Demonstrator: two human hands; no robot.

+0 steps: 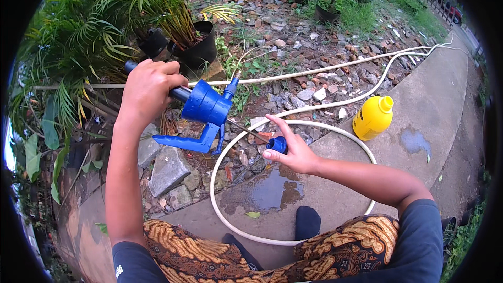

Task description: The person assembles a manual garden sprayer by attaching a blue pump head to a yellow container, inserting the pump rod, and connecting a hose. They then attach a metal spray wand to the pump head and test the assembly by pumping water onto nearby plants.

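A blue sprayer head (208, 102) is held up in front of me, with a trigger lever, a short nozzle and wet-looking plastic. My left hand (152, 91) is closed around the black tube (181, 93) that runs out of its left end. From its other end a thin metal rod leads to a round blue pump knob (278, 145). My right hand (293, 149) has the knob between thumb and fingers, index finger stretched out past it; the lower fingers are partly hidden. A yellow bottle (373, 119) stands upright and uncapped on the path, apart from both hands.
A pale hose (216, 178) loops over the concrete path (419, 105) and runs off to the far right. Wet patches (275, 188) darken the concrete. Broken stones (168, 172) border it, with potted plants (196, 47) behind. My feet (307, 222) rest near the loop.
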